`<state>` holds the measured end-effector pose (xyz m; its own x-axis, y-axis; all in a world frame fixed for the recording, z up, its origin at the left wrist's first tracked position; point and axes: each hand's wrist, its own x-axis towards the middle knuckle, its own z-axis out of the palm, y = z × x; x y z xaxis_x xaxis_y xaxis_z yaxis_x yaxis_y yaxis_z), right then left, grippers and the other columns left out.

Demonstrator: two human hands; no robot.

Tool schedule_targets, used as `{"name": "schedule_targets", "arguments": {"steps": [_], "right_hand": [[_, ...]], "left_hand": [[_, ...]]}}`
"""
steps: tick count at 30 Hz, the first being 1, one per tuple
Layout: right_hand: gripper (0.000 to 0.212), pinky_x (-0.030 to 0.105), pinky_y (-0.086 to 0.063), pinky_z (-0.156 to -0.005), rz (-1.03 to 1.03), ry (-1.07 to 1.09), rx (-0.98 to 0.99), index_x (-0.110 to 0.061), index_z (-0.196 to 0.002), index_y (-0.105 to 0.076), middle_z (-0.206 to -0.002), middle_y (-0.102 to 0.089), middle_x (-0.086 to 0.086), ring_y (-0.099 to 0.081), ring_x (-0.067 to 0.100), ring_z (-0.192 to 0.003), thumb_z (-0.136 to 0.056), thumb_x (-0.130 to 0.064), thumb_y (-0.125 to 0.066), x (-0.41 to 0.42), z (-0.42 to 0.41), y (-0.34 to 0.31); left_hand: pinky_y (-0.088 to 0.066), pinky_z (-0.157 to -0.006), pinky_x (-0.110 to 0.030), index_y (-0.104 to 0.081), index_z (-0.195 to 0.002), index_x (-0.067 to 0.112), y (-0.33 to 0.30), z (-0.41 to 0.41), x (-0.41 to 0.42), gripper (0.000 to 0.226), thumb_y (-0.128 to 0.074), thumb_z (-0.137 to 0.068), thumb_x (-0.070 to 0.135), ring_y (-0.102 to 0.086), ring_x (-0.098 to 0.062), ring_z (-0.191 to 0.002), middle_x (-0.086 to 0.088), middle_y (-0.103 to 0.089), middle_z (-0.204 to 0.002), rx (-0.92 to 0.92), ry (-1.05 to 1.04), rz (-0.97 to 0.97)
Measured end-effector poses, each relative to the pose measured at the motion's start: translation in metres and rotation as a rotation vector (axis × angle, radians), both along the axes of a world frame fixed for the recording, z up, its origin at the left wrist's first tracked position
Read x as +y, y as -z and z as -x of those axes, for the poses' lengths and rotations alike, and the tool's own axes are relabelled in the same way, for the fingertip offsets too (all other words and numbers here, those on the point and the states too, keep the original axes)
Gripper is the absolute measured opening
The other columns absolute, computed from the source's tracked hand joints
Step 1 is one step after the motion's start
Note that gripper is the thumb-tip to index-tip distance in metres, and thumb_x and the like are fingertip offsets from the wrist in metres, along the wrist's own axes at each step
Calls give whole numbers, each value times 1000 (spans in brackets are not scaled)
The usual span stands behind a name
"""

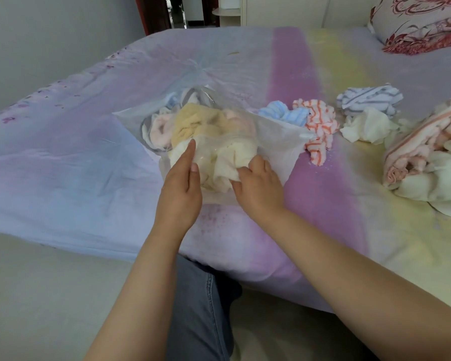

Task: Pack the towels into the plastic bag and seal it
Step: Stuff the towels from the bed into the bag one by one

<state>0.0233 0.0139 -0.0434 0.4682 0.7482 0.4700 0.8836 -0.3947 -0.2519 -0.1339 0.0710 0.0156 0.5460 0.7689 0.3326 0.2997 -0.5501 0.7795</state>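
Head view: a clear plastic bag (pixel 271 136) lies on a pastel bed (pixel 89 142), partly filled with towels. A cream towel (pixel 227 162) at its mouth is pinched by the right hand (pixel 258 188); the mouth's edge is held by the open-fingered left hand (pixel 180 191). Loose towels (pixel 320 123) lie to the right.

A single head-worn, wide-angle camera looks forward and down over the near corner of a bed (pixel 323 199), close to the action. Both forearms reach in from the bottom edge, the left hand (pixel 179 194) and right hand (pixel 258 187) meeting near centre frame. The far wall, a doorway and a pillow (pixel 422 24) curve along the top edge. No second view exists.
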Motion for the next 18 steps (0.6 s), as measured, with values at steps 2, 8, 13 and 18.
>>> {"name": "schedule_targets", "arguments": {"steps": [2, 8, 13, 18], "right_hand": [[26, 33, -39, -62, 60, -22, 145, -4, -103, -62, -109, -55, 15, -58, 35, -92, -92, -25, -53, 7, -4, -4], [39, 39, -41, -103, 243, -197, 666, -8, -128, -51, -134, -53, 17, -50, 33, -123, -90, -14, -47, 78, -15, -9], [49, 40, -34, -110, 321, -332, 659, -9, -142, -33, -143, -43, 15, -43, 31, -129, -94, -7, -37, 92, 7, -13], [33, 38, -50, -89, 16, -245, 580, -21, -126, -53, -110, -69, 3, -63, 22, -102, -95, -19, -45, 5, 12, 2]], "left_hand": [[-18, -97, 8, -29, -150, 29, -3, 0, 2, 45, -27, -105, 27, -24, 14, -132, 25, -30, -148, -60, -3, 33], [-19, -101, 4, -32, -149, 24, -2, 3, 9, 44, -29, -104, 22, -25, 14, -131, 17, -33, -151, -116, -74, 6], [-25, -112, -14, -32, -149, 24, 11, 7, 21, 45, -31, -103, 22, -29, -1, -140, 11, -35, -153, -63, -203, -69], [-34, -113, -38, -46, -141, 17, 22, -3, 15, 43, -42, -98, 14, -38, -18, -139, -1, -46, -148, -21, -253, -242]]}}
